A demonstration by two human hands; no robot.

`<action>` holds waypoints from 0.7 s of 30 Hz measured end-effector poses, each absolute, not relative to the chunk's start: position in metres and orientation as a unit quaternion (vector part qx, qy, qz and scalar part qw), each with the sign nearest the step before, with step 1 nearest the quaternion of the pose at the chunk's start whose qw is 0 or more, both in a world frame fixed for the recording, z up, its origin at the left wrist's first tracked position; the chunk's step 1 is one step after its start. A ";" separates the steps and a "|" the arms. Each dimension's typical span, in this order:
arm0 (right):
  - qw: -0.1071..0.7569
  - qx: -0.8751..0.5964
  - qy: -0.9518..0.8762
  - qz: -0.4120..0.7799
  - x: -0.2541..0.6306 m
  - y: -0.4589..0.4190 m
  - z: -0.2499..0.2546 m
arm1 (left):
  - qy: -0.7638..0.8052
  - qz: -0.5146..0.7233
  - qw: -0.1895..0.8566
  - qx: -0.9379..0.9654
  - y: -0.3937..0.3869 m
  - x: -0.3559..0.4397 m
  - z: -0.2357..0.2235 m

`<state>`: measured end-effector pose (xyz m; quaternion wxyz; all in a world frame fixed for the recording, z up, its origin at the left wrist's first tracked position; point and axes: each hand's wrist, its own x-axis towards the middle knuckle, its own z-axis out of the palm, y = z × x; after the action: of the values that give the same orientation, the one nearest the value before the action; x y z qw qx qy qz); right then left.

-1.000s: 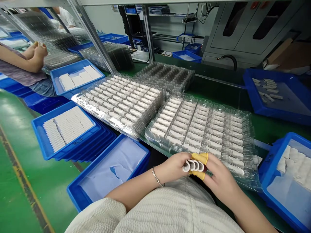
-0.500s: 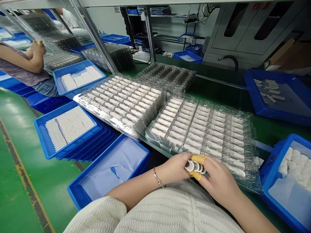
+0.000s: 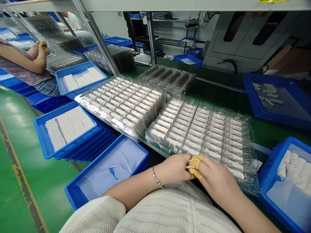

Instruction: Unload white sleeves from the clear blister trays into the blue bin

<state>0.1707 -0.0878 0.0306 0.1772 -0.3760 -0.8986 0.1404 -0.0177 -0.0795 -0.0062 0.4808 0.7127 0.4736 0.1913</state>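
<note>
We are holding a few small white pieces (image 3: pixel 190 166) between both hands, just at the near edge of the clear tray (image 3: pixel 206 129). Our left hand (image 3: pixel 176 168) is closing around them, and the right hand (image 3: pixel 215 178), with yellow finger cots (image 3: pixel 196 165), is pinching them from the other side.

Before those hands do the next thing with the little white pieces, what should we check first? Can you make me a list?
1. Both hands on the white pieces: left hand and right hand pinch them together. Ok.
2. Yellow finger covers on: ok.
3. How many pieces are held: cannot tell.
4. Clear tray close in front: ok.
5. Free pocket in that tray: cannot tell.
6. Blue bin of spare pieces at the right: ok.
</note>
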 end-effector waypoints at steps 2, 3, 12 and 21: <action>0.241 -0.411 -0.851 0.219 0.177 -0.084 0.030 | 0.483 0.224 0.504 0.680 -0.079 -0.022 0.001; 0.292 -0.431 -0.813 0.261 0.179 -0.082 0.028 | 0.469 0.268 0.535 0.650 -0.078 -0.022 0.003; 0.569 -0.460 -0.491 0.473 0.149 -0.077 -0.005 | 0.244 0.479 0.708 0.459 -0.061 0.019 -0.011; 0.493 -0.436 -0.580 0.480 0.163 -0.075 -0.027 | 0.326 0.493 0.694 0.411 -0.061 0.006 0.000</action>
<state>0.1626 -0.0748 -0.0266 0.4926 -0.4359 -0.5803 0.4802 0.0058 -0.0607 0.0001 0.6942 0.4110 0.3263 0.4927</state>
